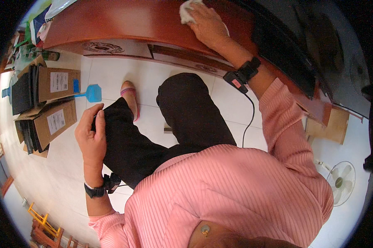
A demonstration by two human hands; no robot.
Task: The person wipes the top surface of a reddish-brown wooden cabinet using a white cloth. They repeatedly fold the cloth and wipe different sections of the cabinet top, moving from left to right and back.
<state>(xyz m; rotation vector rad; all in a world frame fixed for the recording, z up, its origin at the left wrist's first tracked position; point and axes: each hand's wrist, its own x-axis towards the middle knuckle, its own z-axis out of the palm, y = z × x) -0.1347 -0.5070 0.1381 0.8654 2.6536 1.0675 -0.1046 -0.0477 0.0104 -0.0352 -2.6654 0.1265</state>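
My right hand (205,24) is stretched out over a reddish-brown wooden cabinet top (127,18), its fingers on a bunched white cloth (186,12). The palm hides part of the cloth, which touches the glossy surface. Lower and to the left, my left hand (92,133) hangs loosely curled beside my knee in black trousers (124,124). Nothing shows in it, and a gap is visible between its thumb and fingers. Each wrist wears a black strap with a small device; a cable runs down from the right device (236,82).
Cardboard boxes (57,119) with dark contents stand on the tiled floor at left, near a blue fly swatter (94,93). A large black-framed screen (285,52) stands at the cabinet's right. An electric fan (341,183) is behind at right. A yellow-framed stool (43,220) sits lower left.
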